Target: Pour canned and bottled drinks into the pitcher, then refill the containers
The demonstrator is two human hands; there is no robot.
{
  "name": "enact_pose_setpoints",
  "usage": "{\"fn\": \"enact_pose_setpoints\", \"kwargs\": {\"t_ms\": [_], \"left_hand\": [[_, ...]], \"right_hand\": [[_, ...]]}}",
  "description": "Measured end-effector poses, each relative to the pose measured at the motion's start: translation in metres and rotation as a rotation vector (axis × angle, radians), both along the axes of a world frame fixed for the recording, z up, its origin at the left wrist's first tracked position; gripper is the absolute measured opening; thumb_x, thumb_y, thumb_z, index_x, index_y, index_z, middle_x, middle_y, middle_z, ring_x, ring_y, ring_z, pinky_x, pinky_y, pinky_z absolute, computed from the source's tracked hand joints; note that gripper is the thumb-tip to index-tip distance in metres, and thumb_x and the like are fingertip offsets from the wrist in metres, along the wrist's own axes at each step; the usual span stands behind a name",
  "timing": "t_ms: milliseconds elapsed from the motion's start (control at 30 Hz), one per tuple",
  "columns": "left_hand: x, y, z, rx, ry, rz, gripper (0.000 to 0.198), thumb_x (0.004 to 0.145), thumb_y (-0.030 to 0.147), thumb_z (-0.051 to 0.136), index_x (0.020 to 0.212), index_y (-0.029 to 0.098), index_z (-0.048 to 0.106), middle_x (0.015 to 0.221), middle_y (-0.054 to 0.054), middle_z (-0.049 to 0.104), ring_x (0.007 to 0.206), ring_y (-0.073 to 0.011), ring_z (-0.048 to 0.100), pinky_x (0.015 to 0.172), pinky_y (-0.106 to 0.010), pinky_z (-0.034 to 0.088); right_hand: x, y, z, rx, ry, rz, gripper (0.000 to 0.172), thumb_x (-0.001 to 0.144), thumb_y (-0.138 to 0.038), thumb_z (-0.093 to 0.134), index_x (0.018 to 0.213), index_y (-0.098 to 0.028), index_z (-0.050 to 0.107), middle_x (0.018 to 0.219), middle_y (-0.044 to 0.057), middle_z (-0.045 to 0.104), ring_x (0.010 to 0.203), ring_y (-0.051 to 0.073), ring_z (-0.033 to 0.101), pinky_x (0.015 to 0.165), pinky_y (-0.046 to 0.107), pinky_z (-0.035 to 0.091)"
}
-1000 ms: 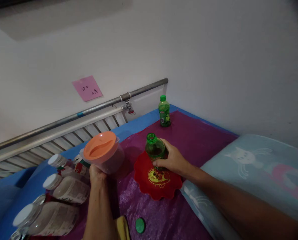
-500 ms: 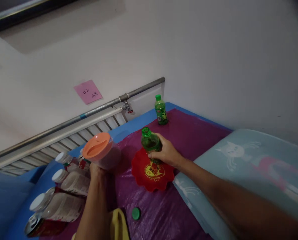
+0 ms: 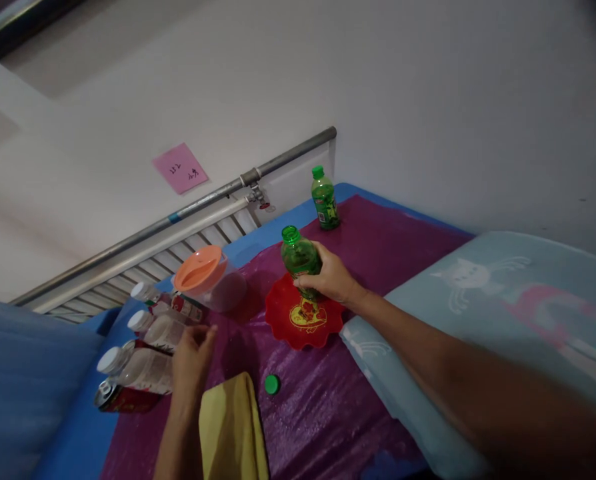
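Purple cloth (image 3: 318, 413), open green bottle (image 3: 299, 257)

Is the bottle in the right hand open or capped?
Open: the green bottle in the right hand has a bare, uncovered mouth.

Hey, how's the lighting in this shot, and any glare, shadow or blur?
Head view: dim overall, darkening at the upper right corner; head view: small glints on the purple sheet around the green cap, plus a dark shadow beside the left hand; head view: the right forearm turns dark and soft toward the lower right.
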State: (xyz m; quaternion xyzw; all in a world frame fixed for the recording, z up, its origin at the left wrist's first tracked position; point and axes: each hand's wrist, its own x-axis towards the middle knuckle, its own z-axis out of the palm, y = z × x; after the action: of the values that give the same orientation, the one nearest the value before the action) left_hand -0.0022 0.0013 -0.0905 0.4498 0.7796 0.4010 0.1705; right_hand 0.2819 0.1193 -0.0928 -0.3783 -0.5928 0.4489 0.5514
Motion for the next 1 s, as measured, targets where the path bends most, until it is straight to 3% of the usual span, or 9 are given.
{"fn": "enact_pose_setpoints", "kwargs": {"t_ms": [133,233,300,400,467,567,633,767,1000], "left_hand": [[0.047,-0.034,-0.029,-0.224,0.059,-0.366,0.026,0.057,0.022,0.074,0.082,0.023,0.071,0.081,-0.003,0.07,0.078,-0.0225,0.063,0.075,-0.033,0.047],[0.066,-0.042,-0.045,-0.287,0.117,-0.458,0.038,0.051,0.007,0.065,0.085,0.022,0.074,0.096,-0.007,0.071,0.091,-0.025,0.063,0.085,-0.035,0.045],[0.066,-0.039,-0.043,-0.302,0.138,-0.489,0.031,0.054,0.009,0.061,0.081,0.02,0.073,0.09,-0.008,0.07,0.084,-0.0237,0.064,0.08,-0.035,0.046],[0.063,-0.026,-0.017,-0.176,0.003,-0.453,0.021,0.065,0.026,0.066,0.085,0.019,0.07,0.084,-0.007,0.07,0.079,-0.0215,0.063,0.075,-0.033,0.048],[0.07,-0.013,0.012,0.033,-0.193,-0.348,0.035,0.067,0.041,0.072,0.094,0.019,0.068,0.091,-0.006,0.07,0.086,-0.0208,0.064,0.08,-0.032,0.05],[0.093,0.011,0.056,0.285,-0.374,-0.263,0.046,0.06,0.044,0.081,0.097,0.019,0.068,0.092,-0.004,0.07,0.086,-0.0186,0.064,0.079,-0.03,0.051],[0.11,0.026,0.076,0.361,-0.402,-0.307,0.045,0.062,0.043,0.081,0.098,0.019,0.069,0.092,-0.004,0.07,0.085,-0.0176,0.065,0.079,-0.029,0.052],[0.123,0.045,0.093,0.383,-0.223,-0.416,0.039,0.066,0.043,0.077,0.095,0.019,0.071,0.088,-0.004,0.069,0.08,-0.0172,0.063,0.073,-0.028,0.051],[0.11,0.055,0.106,0.288,0.069,-0.529,0.031,0.069,0.044,0.073,0.089,0.021,0.074,0.08,-0.003,0.069,0.072,-0.0171,0.06,0.068,-0.028,0.046]], "right_hand": [[-0.002,-0.002,-0.001,-0.016,0.019,0.034,0.07,0.053,-0.019,0.073,0.121,-0.017,0.054,0.101,0.003,0.067,0.091,0.02,0.062,0.087,0.035,0.048],[-0.002,-0.002,-0.002,-0.014,0.009,0.038,0.072,0.053,-0.019,0.072,0.123,-0.016,0.053,0.102,0.004,0.067,0.091,0.02,0.062,0.088,0.035,0.048],[-0.001,-0.003,-0.001,0.0,-0.003,0.035,0.073,0.054,-0.019,0.071,0.124,-0.015,0.053,0.102,0.004,0.067,0.091,0.02,0.062,0.087,0.036,0.049],[-0.002,-0.006,0.0,0.019,-0.027,0.041,0.071,0.054,-0.019,0.071,0.123,-0.015,0.054,0.1,0.004,0.068,0.091,0.022,0.063,0.086,0.036,0.05],[-0.004,-0.009,0.001,0.05,-0.068,0.063,0.07,0.056,-0.018,0.071,0.124,-0.017,0.054,0.102,0.004,0.068,0.093,0.022,0.064,0.087,0.037,0.05],[-0.006,-0.015,0.002,0.15,-0.16,0.079,0.069,0.056,-0.015,0.068,0.124,-0.021,0.054,0.114,0.006,0.067,0.103,0.024,0.062,0.093,0.039,0.048],[-0.008,-0.017,0.002,0.228,-0.22,0.071,0.067,0.056,-0.013,0.066,0.122,-0.021,0.055,0.118,0.006,0.066,0.108,0.025,0.061,0.096,0.04,0.046],[-0.007,-0.017,0.003,0.312,-0.305,0.041,0.063,0.056,-0.013,0.064,0.118,-0.023,0.057,0.116,0.006,0.066,0.109,0.027,0.06,0.097,0.042,0.045],[-0.004,-0.012,0.001,0.401,-0.42,-0.03,0.069,0.055,-0.012,0.059,0.124,-0.018,0.054,0.119,0.011,0.065,0.111,0.029,0.059,0.1,0.044,0.042]]}}
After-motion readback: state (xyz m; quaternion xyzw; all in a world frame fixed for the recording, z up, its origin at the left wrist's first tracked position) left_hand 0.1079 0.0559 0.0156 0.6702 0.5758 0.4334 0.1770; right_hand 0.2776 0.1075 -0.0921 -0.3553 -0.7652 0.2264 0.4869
